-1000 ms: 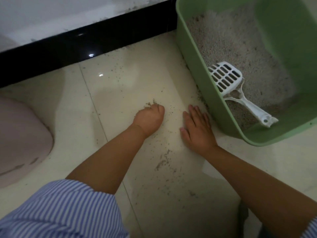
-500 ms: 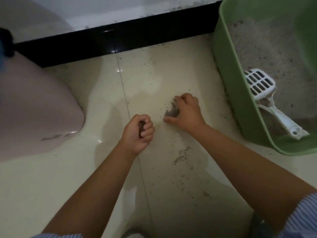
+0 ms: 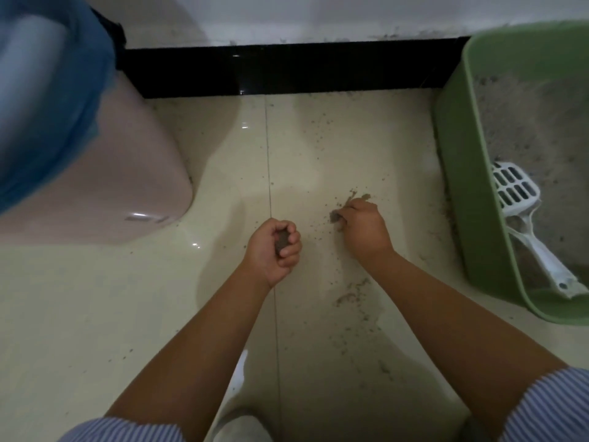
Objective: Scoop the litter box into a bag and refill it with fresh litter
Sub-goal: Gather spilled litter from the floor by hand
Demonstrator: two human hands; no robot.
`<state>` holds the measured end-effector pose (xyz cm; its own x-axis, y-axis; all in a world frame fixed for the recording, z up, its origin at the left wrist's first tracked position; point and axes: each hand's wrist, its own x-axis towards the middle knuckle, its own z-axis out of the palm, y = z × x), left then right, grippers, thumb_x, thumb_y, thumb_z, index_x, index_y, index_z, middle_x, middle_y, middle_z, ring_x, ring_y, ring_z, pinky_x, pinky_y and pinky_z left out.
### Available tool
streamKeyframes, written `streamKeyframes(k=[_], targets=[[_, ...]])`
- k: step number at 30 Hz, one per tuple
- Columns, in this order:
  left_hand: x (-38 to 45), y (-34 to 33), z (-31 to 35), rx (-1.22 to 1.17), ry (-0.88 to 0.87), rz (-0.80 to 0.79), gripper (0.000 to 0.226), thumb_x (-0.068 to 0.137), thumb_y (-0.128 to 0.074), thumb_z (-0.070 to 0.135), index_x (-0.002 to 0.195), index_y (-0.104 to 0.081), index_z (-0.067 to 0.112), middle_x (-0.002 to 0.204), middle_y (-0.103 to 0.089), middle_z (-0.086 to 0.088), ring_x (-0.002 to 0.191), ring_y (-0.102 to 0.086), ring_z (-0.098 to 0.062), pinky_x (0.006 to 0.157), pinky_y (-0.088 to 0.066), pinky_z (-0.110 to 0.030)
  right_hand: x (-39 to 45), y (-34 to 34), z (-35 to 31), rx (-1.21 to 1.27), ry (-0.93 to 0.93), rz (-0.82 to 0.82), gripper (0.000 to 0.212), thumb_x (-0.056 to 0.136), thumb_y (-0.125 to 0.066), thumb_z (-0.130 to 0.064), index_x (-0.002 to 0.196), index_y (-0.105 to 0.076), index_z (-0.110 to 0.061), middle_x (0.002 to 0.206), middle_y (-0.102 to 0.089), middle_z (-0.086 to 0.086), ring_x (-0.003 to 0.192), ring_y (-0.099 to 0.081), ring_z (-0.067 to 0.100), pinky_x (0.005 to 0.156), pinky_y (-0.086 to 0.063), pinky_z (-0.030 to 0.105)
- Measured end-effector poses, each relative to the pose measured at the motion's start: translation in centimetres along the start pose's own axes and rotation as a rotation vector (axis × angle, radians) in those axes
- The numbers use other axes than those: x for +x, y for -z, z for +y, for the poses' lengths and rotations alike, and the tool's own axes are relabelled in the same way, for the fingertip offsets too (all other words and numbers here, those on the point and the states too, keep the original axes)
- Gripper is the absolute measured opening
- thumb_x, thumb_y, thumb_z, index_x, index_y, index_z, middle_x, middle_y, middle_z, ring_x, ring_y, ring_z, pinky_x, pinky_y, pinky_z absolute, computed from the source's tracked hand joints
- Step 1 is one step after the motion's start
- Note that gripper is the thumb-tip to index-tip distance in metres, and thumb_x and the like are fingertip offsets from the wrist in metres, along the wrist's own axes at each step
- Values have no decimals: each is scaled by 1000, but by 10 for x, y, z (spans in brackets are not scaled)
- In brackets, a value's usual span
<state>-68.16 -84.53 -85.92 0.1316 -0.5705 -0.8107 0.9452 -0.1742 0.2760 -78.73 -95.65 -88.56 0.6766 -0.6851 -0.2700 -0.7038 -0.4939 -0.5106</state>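
The green litter box point(image 3: 459, 199) stands on the floor at the right, with grey litter point(image 3: 522, 122) inside and a white slotted scoop point(image 3: 522, 212) lying in it against the near wall. Spilled litter grains point(image 3: 350, 295) are scattered over the cream floor tiles. My left hand point(image 3: 275, 250) is curled into a fist around a handful of dark litter, held above the floor. My right hand point(image 3: 363, 228), to its right and near the box, has its fingers curled, raking a small pile of spilled litter point(image 3: 353, 199) on the tile.
A pink bin point(image 3: 105, 173) lined with a blue bag point(image 3: 47, 100) stands at the left. A black skirting board point(image 3: 287, 68) runs along the wall at the back. My striped sleeves show at the bottom corners.
My left hand has lifted off the floor as a fist holding litter. My right hand has gone from flat on the tile to curled, gathering litter. The view has shifted left, bringing the pink bin in.
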Motion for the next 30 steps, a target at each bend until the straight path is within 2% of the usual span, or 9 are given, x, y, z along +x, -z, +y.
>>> streamKeyframes(k=[6, 10, 14, 16, 18, 22, 25, 27, 30], targets=[[-8, -1, 4, -26, -4, 90, 32, 92, -24, 11, 62, -36, 10, 36, -41, 2, 22, -28, -5, 25, -15, -5, 9, 11, -8, -151, -137, -142, 32, 90, -41, 4, 112, -64, -2, 119, -59, 18, 108, -56, 27, 94, -42, 28], [-15, -3, 9, -34, -20, 139, 33, 92, -25, 12, 61, -36, 11, 34, -38, 3, 21, -27, -6, 25, -15, -5, 14, 22, -22, -57, -296, -164, 22, 89, -51, -3, 100, -67, 7, 104, -67, 20, 97, -62, 30, 85, -51, 29], [-26, -9, 20, 7, -33, 145, 32, 91, -26, 11, 61, -35, 11, 32, -38, 2, 20, -27, -5, 24, -15, -5, 19, 45, -27, 87, -445, -201, 19, 81, -62, -4, 95, -70, 6, 84, -68, 11, 76, -63, 20, 51, -41, 11], [-33, -16, 29, 31, -46, 132, 33, 91, -25, 11, 60, -35, 12, 32, -37, 2, 20, -27, -5, 24, -14, -5, 26, 60, -28, 192, -507, -176, 8, 80, -62, -1, 78, -69, 0, 63, -68, 1, 60, -62, 7, 58, -48, 16], [-42, -25, 38, 42, -60, 113, 34, 91, -26, 11, 59, -35, 12, 31, -36, 2, 20, -26, -4, 24, -13, -6, 33, 81, -35, 333, -572, -164, 25, 81, -60, 2, 59, -55, -9, 43, -59, -4, 37, -55, 1, 61, -51, 19], [-69, -55, 62, 96, -115, 70, 32, 90, -31, 11, 59, -35, 13, 33, -35, 5, 21, -24, -4, 23, -14, -7, 33, 133, -76, 422, -553, -196, 25, 83, -57, 6, 62, -51, -4, 61, -52, 7, 56, -54, 12, 88, -50, 30], [-105, -85, 89, 164, -204, 17, 33, 93, -33, 12, 60, -34, 14, 33, -32, 6, 20, -22, -3, 22, -13, -7, 30, 172, -125, 502, -438, -211, 5, 81, -60, 10, 85, -58, 8, 68, -51, 10, 59, -55, 15, 65, -56, 21], [-135, -102, 114, 212, -298, -10, 36, 95, -32, 14, 59, -33, 15, 31, -30, 7, 19, -21, -1, 22, -10, -7, 31, 193, -164, 532, -325, -229, 12, 78, -60, 14, 74, -56, 3, 68, -51, 11, 57, -54, 17, 42, -53, 16], [-183, -109, 155, 284, -486, 29, 36, 95, -30, 12, 59, -32, 15, 29, -28, 7, 19, -18, 0, 21, -8, -8, 32, 216, -230, 525, -156, -260, 27, 76, -59, 17, 61, -48, -2, 66, -49, 10, 55, -53, 16, 37, -49, 16]])
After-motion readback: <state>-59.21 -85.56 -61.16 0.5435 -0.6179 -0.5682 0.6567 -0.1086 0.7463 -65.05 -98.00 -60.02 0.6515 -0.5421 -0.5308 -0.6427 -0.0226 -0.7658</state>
